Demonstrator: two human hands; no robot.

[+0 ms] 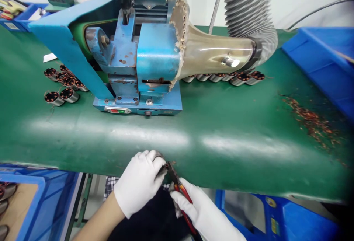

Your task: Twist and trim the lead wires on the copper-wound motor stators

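My left hand [139, 182], in a white glove, is closed around a motor stator [161, 171] at the front edge of the green bench; its fingers hide most of the metal cylinder. In my gloved right hand [197, 202] is a pair of cutting pliers [175, 177] with red handles. The jaws point up and touch or nearly touch the open end of the stator. Whether they are closed on a wire is too small to tell.
A blue belt-driven machine [157, 49] stands on the green bench [235, 123], with a clear duct [215, 51] at its right. Stators [54, 98] with copper windings sit left of it and behind the duct. Copper scraps [315, 119] lie near a blue bin [326, 56]. Lower left is another bin [41, 193].
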